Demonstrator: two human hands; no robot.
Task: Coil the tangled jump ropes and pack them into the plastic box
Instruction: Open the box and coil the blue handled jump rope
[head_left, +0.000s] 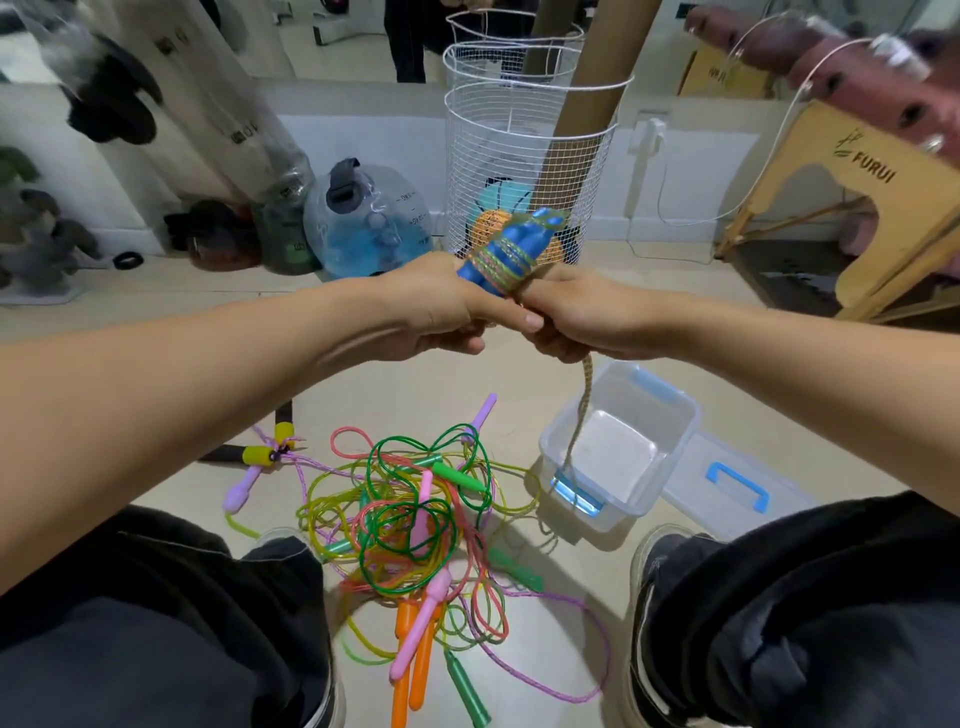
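Beige floor carries a clear plastic box with blue latches (618, 447), holding only a dangling braided rope end (581, 415). Left hand (441, 312) and right hand (571, 317) both grip blue rope-wrapped handles (501, 249); tangled coloured jump ropes (415, 519) lie beside the box.

Bare forearms, no sleeves; black trousers (810, 613); dark shoes (649, 571), white soles.
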